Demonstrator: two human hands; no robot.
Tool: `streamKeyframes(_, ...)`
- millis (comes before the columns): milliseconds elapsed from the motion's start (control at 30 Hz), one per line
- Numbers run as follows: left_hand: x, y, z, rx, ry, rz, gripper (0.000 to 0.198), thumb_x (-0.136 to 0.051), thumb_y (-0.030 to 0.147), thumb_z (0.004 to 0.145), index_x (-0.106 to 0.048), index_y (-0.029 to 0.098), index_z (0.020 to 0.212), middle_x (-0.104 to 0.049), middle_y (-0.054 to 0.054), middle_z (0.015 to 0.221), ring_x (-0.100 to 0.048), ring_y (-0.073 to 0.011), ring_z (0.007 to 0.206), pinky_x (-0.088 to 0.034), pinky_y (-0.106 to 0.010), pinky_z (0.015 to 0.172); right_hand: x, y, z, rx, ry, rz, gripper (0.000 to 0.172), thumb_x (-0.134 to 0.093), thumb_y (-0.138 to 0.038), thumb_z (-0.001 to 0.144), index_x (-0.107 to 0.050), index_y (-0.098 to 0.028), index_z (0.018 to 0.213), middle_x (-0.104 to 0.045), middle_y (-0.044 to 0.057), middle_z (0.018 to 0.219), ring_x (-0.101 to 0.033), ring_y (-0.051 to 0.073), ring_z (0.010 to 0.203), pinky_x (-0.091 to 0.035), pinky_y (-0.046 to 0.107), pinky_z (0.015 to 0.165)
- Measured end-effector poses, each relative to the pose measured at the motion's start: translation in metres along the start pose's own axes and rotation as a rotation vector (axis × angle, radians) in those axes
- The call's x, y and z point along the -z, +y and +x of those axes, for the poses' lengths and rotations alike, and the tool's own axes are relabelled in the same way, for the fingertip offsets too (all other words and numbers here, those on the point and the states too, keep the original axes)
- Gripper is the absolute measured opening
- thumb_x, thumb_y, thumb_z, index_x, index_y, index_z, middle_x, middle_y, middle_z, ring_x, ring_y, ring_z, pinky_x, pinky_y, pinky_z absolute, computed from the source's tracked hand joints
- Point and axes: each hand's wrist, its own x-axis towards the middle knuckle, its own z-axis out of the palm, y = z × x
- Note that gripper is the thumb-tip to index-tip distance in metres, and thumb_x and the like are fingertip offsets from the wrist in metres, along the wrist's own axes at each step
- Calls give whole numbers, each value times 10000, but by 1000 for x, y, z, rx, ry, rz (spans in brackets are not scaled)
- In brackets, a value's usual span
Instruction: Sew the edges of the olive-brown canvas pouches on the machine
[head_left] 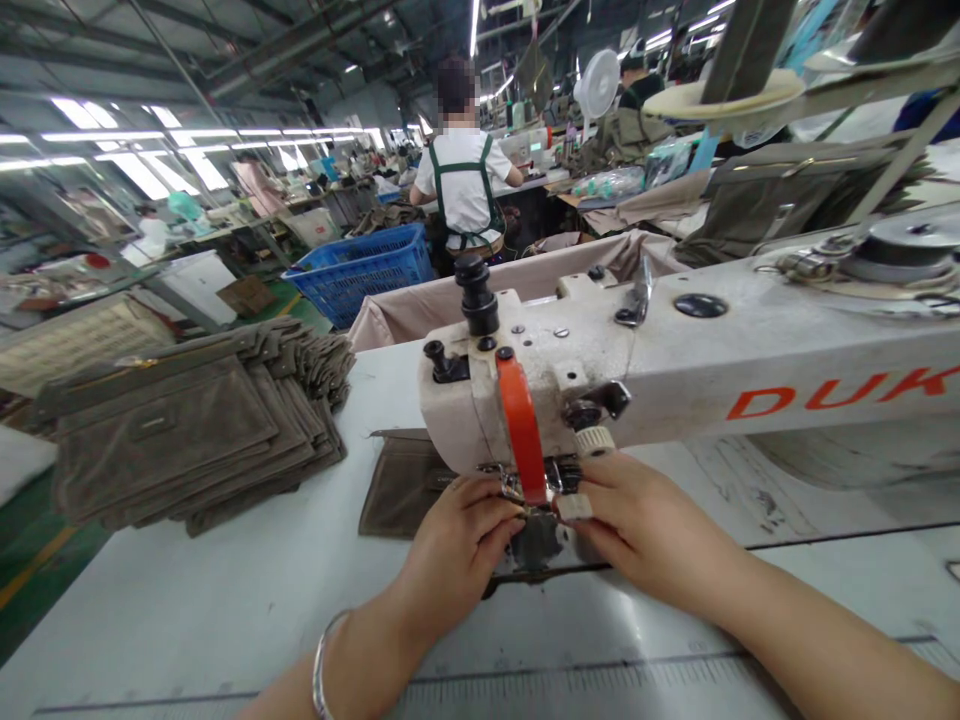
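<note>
A white sewing machine (675, 340) with an orange guard (521, 430) over its needle area stands before me. A dark brown fabric panel (397, 490) with a small label lies flat on the machine bed, running behind my left hand (465, 530) toward the presser foot. The thumb and fingertips of that hand pinch the panel's edge just left of the needle. My right hand (637, 520), with a pale wrap on one finger, closes its fingertips at the right side of the presser foot. What lies between them is hidden.
A stack of brown fabric pouches (202, 420) sits on the table's left. Beyond the machine are a pinkish cloth-lined bin (405, 310), a blue crate (367, 270) and a person in a white shirt (465, 180). A ruler strip (600, 680) runs along the front.
</note>
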Motion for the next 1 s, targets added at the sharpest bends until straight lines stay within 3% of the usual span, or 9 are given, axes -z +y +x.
streamKeyframes(267, -1, -2, -2, -14, 7, -4, 174, -555, 161, 939, -693, 247, 1000, -697, -1, 1089, -617, -192, 1047, -449, -345, 971, -9, -2, 3, -22, -54, -13, 177, -476, -107, 903, -633, -179, 863, -585, 63, 887, -545, 236, 953, -425, 371, 829)
streamKeyframes(567, -1, 0, -1, -5, 1, -14, 159, -556, 144, 933, -687, 226, 966, -687, -12, 1094, -604, -193, 1065, -453, -341, 968, -15, -1, 4, 8, -15, 29, 180, -491, -107, 898, -645, -200, 908, -590, 54, 903, -538, 239, 1015, -418, 381, 889)
streamKeyframes(733, -2, -2, 0, -35, 26, 16, 135, -567, 150, 927, -673, 229, 954, -680, -8, 1052, -605, -185, 1030, -457, -341, 960, -17, -2, 6, -16, 17, 134, 194, -482, -102, 901, -644, -206, 925, -601, 45, 898, -560, 210, 947, -438, 324, 815)
streamKeyframes(867, -1, 1, -2, -75, 63, 49, 120, -587, 140, 901, -664, 230, 920, -679, -10, 1025, -613, -190, 1008, -458, -359, 962, -9, 3, 3, -46, 23, 15, 167, -484, -140, 906, -636, -207, 926, -629, 54, 911, -572, 221, 909, -424, 328, 771)
streamKeyframes(1000, -1, 5, -8, -120, 134, 74, 117, -573, 88, 834, -578, 199, 797, -662, -41, 1037, -625, -202, 961, -492, -360, 887, 6, 23, -7, -269, 60, -255, 122, -541, -270, 900, -636, -198, 927, -672, 66, 831, -593, 241, 760, -394, 346, 677)
